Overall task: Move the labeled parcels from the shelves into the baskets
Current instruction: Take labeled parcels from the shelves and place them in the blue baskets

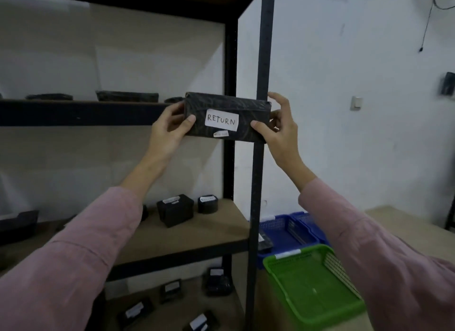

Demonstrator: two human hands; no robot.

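Observation:
A flat black parcel (225, 106) with a white label reading RETURN is held up in front of the shelf's right posts. My left hand (170, 128) grips its left end, thumb on the front face. My right hand (280, 128) grips its right end, thumb on the front and fingers behind. On the floor at lower right lies a green basket (312, 291), which holds nothing. Behind it stand two blue baskets (290, 229); a dark parcel lies in the nearer one.
The black metal shelf unit (258, 158) fills the left. Black labeled parcels sit on the upper shelf (126, 96), the middle shelf (174, 210) and the bottom shelf (218, 281). A white wall is on the right, a tan floor below.

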